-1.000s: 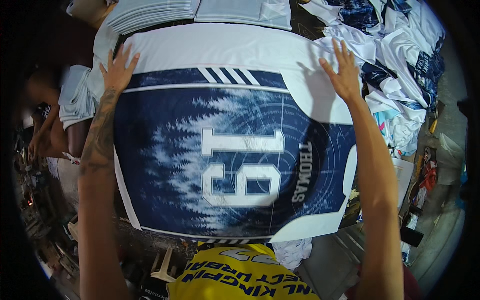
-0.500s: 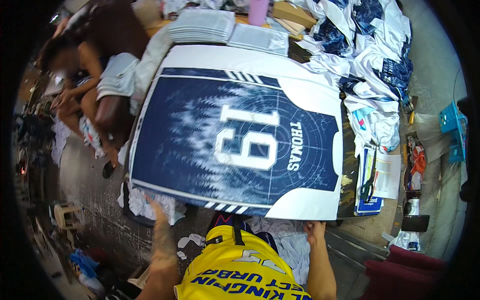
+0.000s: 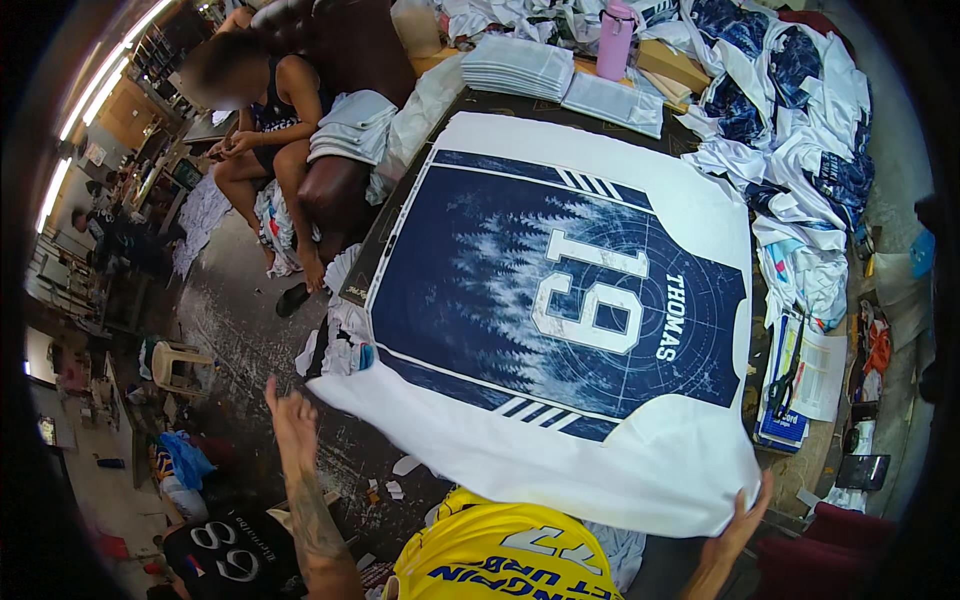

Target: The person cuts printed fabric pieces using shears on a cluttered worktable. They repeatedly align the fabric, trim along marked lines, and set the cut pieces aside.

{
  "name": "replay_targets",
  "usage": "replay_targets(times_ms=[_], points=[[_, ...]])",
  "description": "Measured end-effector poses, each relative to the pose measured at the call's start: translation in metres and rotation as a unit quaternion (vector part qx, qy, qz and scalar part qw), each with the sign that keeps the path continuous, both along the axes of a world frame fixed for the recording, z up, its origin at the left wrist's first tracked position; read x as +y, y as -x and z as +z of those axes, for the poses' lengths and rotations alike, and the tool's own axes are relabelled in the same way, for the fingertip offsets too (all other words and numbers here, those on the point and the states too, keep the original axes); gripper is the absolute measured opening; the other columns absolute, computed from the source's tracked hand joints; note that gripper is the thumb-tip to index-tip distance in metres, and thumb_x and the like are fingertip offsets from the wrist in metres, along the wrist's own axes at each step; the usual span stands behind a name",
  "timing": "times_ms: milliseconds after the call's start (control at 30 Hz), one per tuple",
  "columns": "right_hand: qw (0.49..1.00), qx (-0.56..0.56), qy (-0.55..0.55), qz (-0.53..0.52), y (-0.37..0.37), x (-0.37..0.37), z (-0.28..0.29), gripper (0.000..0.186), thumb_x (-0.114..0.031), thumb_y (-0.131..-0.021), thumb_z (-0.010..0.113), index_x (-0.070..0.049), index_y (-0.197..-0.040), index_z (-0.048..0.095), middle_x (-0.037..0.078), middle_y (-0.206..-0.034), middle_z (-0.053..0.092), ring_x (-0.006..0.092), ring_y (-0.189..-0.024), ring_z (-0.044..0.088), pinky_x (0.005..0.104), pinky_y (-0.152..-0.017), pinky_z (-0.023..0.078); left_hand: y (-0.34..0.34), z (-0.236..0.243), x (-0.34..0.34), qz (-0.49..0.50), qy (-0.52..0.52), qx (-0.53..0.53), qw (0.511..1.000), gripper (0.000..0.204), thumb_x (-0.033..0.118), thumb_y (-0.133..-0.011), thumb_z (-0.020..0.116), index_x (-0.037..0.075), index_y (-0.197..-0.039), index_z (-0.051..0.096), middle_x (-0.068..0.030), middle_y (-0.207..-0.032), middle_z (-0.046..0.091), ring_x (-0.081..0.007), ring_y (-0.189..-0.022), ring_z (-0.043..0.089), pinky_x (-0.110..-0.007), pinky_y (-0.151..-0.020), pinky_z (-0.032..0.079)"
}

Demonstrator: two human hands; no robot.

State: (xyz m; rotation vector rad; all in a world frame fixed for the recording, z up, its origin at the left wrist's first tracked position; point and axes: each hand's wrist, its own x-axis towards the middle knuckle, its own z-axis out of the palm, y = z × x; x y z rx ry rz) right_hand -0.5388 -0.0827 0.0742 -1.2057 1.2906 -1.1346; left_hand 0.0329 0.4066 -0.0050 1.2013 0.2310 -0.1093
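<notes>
A large fabric panel (image 3: pixel 470 230), navy with a pale forest print, white numerals and white margins, lies on a dark table (image 3: pixel 357 283). Its front white margin droops loosely over the near edge. My left hand (image 3: pixel 298 430) is in the air just off the panel's lower-left corner, fingers apart and holding nothing. At the lower right, my right hand (image 3: pixel 740 512) is closed on the drooping white margin. My yellow printed top (image 3: pixel 500 560) shows below the panel.
Folded cloth stacks (image 3: pixel 515 70), a pink bottle (image 3: pixel 616 42) and heaped printed fabric (image 3: pixel 810 160) border the table; papers and scissors (image 3: pixel 785 390) sit rightward. A person (image 3: pixel 285 120) sits on a sofa (image 3: pixel 335 195) at left, near a plastic stool (image 3: pixel 180 368).
Both hands have moved from the panel's far part down to its near side. The right now grips the front margin, which hangs out toward me. The view has shifted, showing more room at left.
</notes>
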Motion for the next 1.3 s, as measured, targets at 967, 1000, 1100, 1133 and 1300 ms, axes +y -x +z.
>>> replay_targets(times_ms=[967, 1000, 1100, 1133, 1300], points=[[0.995, -0.081, -0.054, 0.033, -0.026, 0.043, 0.093, 0.066, -0.005, -0.102, 0.073, -0.004, -0.159, 0.039, 0.016, -0.139, 0.065, 0.0212, -0.123, 0.066, 0.0356, -0.108, 0.054, 0.213, -0.177, -0.289, -0.249, 0.311, 0.488, 0.777, 0.074, 0.069, -0.101, 0.049, 0.014, -0.150, 0.059, -0.0168, -0.155, 0.059, -0.0408, -0.141, 0.055, -0.068, -0.117, 0.042], [0.994, -0.085, -0.047, 0.045, -0.025, 0.043, 0.094, 0.066, -0.004, -0.102, 0.073, -0.004, -0.159, 0.039, 0.016, -0.139, 0.065, 0.0208, -0.122, 0.066, 0.0352, -0.108, 0.054, 0.209, -0.182, -0.285, -0.231, 0.341, 0.475, 0.778, 0.070, 0.064, -0.102, 0.052, 0.013, -0.149, 0.060, -0.0164, -0.153, 0.060, -0.0392, -0.140, 0.056, -0.064, -0.118, 0.043], [0.998, -0.021, -0.035, 0.036, -0.021, 0.046, 0.088, 0.065, -0.002, -0.100, 0.074, -0.004, -0.157, 0.044, 0.014, -0.139, 0.064, 0.0197, -0.122, 0.065, 0.0348, -0.108, 0.053, 0.168, -0.188, -0.217, -0.171, 0.293, 0.360, 0.869, 0.059, 0.050, -0.105, 0.060, 0.007, -0.146, 0.060, -0.0166, -0.149, 0.063, -0.0343, -0.138, 0.059, -0.055, -0.122, 0.043], [0.998, 0.003, -0.044, 0.045, -0.019, 0.048, 0.082, 0.064, -0.001, -0.100, 0.074, -0.004, -0.156, 0.045, 0.013, -0.140, 0.064, 0.0196, -0.123, 0.064, 0.0349, -0.108, 0.052, 0.152, -0.184, -0.173, -0.082, 0.229, 0.361, 0.900, 0.056, 0.045, -0.106, 0.062, 0.005, -0.145, 0.060, -0.0173, -0.148, 0.064, -0.0328, -0.137, 0.059, -0.054, -0.122, 0.043], [0.999, 0.015, -0.044, 0.026, -0.001, 0.042, 0.049, 0.059, -0.005, -0.100, 0.074, -0.006, -0.154, 0.050, 0.010, -0.138, 0.064, 0.0195, -0.122, 0.064, 0.0353, -0.108, 0.051, 0.113, -0.092, -0.004, -0.044, 0.062, 0.193, 0.978, 0.048, 0.013, -0.103, 0.065, 0.004, -0.149, 0.054, -0.0147, -0.148, 0.062, -0.0299, -0.139, 0.057, -0.046, -0.123, 0.042]])
